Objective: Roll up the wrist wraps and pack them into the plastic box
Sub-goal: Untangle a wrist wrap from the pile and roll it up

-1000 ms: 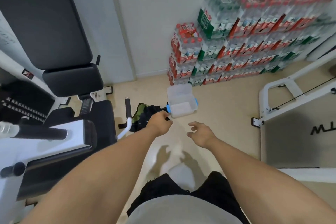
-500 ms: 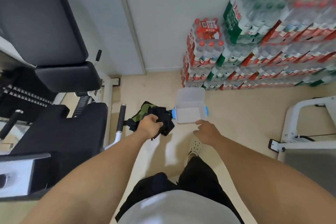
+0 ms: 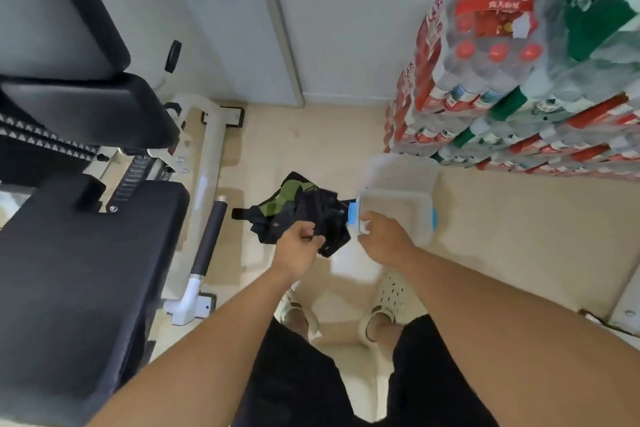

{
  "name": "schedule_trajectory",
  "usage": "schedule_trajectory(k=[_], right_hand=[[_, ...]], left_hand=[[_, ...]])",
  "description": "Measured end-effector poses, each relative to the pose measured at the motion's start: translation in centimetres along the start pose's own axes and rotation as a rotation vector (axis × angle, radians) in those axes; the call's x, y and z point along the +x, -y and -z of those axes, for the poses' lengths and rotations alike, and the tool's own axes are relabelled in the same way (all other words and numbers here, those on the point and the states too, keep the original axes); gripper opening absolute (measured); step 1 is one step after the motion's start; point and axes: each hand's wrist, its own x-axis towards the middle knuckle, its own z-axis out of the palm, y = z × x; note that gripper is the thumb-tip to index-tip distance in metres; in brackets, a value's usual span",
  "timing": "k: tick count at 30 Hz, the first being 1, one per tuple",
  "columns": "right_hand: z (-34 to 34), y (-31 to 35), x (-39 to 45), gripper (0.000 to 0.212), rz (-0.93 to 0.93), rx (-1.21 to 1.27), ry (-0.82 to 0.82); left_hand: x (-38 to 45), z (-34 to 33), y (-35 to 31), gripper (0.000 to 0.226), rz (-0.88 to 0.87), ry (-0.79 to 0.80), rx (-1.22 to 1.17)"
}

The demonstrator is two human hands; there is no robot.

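Observation:
A heap of black and green wrist wraps (image 3: 300, 208) lies on the beige floor. My left hand (image 3: 298, 246) is closed on the near edge of the heap. Just right of it stands a clear plastic box (image 3: 408, 215) with blue side clips, its clear lid (image 3: 403, 172) lying behind it. My right hand (image 3: 382, 238) grips the box at its near left corner, beside the left blue clip. The box looks empty.
A black padded weight bench (image 3: 86, 211) with a white frame (image 3: 204, 191) fills the left side. Stacked packs of bottled water (image 3: 519, 80) rise along the wall at the right. My feet in pale clogs (image 3: 384, 302) stand below my hands.
I have bent closer to the floor. My left hand has closed on the wraps and my right hand has reached the box and taken hold of its near corner.

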Motion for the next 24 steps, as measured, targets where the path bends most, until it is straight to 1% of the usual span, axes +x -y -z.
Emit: schedule_trajectory(k=[5,9,11,12,13,15,16,18,19,21,22,24], right_hand=[[-8.7,-3.5,11.6,0.049,-0.009,0.008,0.045],[-16.2,-6.7,21.3,0.037,-0.037,0.075,0.06],[-19.9,-8.5,25.9,0.038,-0.046,0.09,0.068],[-21.6,-9.4,28.0,0.043,-0.053,0.1,0.059],[-23.2,-10.3,29.9,0.049,-0.058,0.11,0.043],[-26.1,-11.9,33.1,0.059,-0.071,0.12,0.004],[-27.4,-12.6,34.6,0.064,-0.082,0.12,-0.023],[-29.8,-13.5,36.7,0.071,-0.105,0.131,-0.09],[-30.9,-13.9,37.5,0.07,-0.118,0.137,-0.13],[-32.7,-14.3,38.5,0.063,-0.144,0.162,-0.209],[-33.5,-14.5,38.8,0.057,-0.147,0.179,-0.24],[-34.2,-14.2,38.8,0.046,-0.115,0.161,-0.281]], left_hand=[[10.0,-3.3,8.5,0.015,0.051,-0.026,-0.124],[17.3,-5.1,13.2,0.018,0.038,-0.032,-0.142],[20.7,-5.3,15.0,0.02,0.036,-0.027,-0.052],[22.1,-5.3,15.6,0.025,0.031,-0.019,0.037],[23.3,-5.1,15.9,0.033,0.02,0.019,0.173],[25.1,-4.5,15.3,0.051,-0.011,0.146,0.533],[25.8,-4.2,14.7,0.057,-0.035,0.181,0.651],[26.7,-3.3,13.8,0.062,-0.054,0.185,0.717],[26.9,-2.8,13.4,0.055,-0.072,0.159,0.732],[27.0,-2.1,13.1,0.037,-0.13,0.121,0.75],[26.9,-1.8,13.1,0.038,-0.149,0.115,0.754],[26.4,-1.5,12.7,0.053,-0.175,0.074,0.776]])
